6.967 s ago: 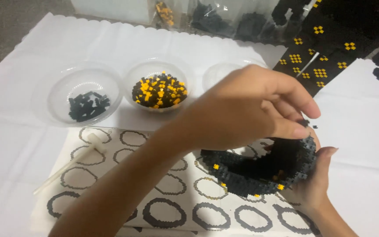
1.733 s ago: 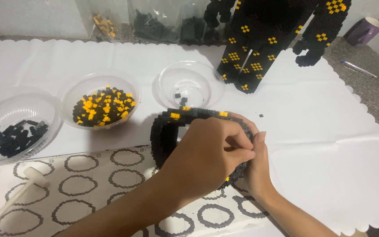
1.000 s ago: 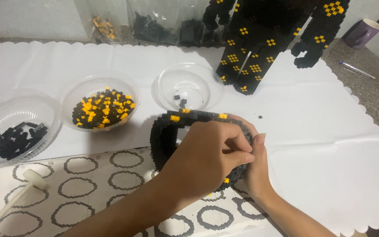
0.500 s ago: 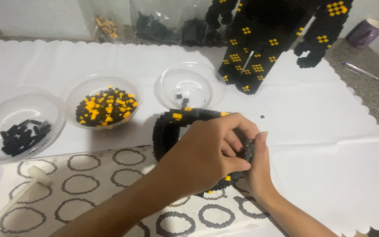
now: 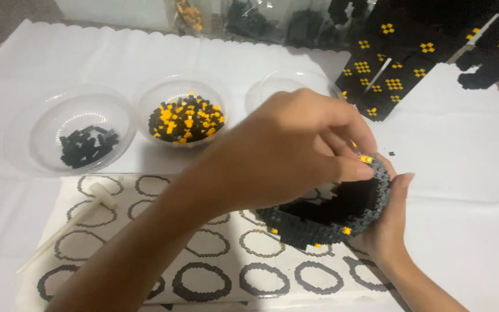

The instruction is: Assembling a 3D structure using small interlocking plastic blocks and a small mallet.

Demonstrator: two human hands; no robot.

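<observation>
A curved black brick ring with a few yellow studs is held just above a printed sheet. My right hand comes in from the lower right and cups the ring's right side from beneath. My left hand reaches across from the lower left and covers the ring's top. Its thumb and fingers are pinched on the upper rim beside a yellow brick. Much of the ring's far side is hidden behind my left hand.
A white sheet printed with ring outlines lies under the hands, with a white stick tool on it. Behind stand a bowl of black bricks, a bowl of black and yellow bricks and a third bowl. A tall black-and-yellow brick model stands at the back right.
The view has moved closer and to the left. The ring and both hands now sit lower and further right, and the ring is tipped so its hollow inside shows. Both hands keep their hold.
</observation>
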